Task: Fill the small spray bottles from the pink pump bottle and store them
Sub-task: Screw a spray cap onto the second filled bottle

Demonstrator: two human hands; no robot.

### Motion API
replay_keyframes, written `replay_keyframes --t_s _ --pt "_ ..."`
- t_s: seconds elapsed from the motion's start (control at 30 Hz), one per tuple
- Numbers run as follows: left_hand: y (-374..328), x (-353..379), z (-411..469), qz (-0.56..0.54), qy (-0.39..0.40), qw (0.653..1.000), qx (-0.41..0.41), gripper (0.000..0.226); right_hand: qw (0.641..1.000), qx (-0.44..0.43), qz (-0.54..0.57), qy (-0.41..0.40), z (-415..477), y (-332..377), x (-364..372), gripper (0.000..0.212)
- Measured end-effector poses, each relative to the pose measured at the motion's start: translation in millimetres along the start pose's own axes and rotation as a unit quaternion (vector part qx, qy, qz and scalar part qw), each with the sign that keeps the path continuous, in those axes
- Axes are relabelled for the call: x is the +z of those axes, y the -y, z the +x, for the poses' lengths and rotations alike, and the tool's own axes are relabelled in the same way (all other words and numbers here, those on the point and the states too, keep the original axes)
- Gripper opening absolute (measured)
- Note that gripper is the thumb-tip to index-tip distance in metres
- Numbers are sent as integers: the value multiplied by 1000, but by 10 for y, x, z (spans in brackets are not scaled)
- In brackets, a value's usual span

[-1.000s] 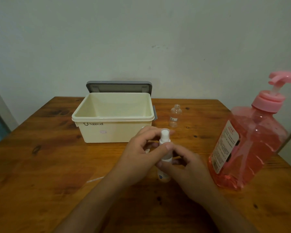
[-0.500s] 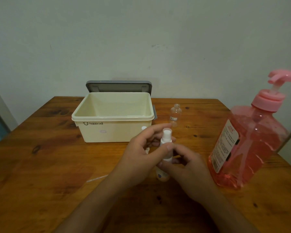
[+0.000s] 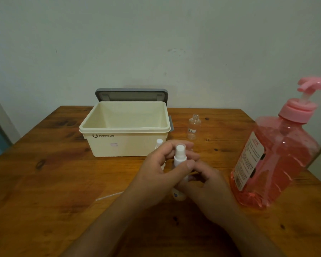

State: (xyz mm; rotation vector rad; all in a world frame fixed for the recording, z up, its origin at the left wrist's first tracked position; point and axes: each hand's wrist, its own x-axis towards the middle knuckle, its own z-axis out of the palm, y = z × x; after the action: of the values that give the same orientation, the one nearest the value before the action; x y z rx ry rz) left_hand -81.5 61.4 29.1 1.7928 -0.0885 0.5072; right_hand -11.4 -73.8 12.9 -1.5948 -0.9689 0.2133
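Observation:
A small spray bottle (image 3: 179,158) with a white spray head stands upright on the table in front of me. My left hand (image 3: 159,175) pinches its white top between thumb and fingers. My right hand (image 3: 206,184) grips the bottle's body lower down. An uncapped clear small bottle (image 3: 194,129) stands further back, right of the box. Another white spray head (image 3: 159,142) peeks out behind my left hand, mostly hidden. The big pink pump bottle (image 3: 278,154) stands at the right.
A cream storage box (image 3: 124,141) stands open and empty at the back middle, its grey lid (image 3: 131,94) leaning against the wall. A thin clear straw-like tube (image 3: 109,196) lies on the wooden table (image 3: 35,210) left of my arm.
My left fingers have shifted slightly around the white spray top; the bottle stays in place between both hands. Nothing else has moved.

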Motion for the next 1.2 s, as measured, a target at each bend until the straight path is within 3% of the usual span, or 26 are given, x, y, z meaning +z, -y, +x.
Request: replay_keyframes --t_s 0.13,0.3,0.57,0.8,0.97,1.2 --pt "5 -4 11 40 -17 999 8 31 1000 -11 3 1 0 9 -9 43" --pt "22 0 3 4 -15 1000 -8 40 1000 -9 5 6 4 19 11 46" --pt "-4 -24 0 -50 -9 998 -23 30 1000 -5 10 -8 4 15 16 30" --pt "-46 -82 -20 -89 17 996 -7 28 1000 -4 22 9 -10 44 18 31" --pt "-119 -133 -41 -98 -39 994 42 28 999 -7 37 19 -5 51 20 36" --pt "-174 -379 6 -74 -157 980 94 29 998 6 4 -56 2 43 -16 33"
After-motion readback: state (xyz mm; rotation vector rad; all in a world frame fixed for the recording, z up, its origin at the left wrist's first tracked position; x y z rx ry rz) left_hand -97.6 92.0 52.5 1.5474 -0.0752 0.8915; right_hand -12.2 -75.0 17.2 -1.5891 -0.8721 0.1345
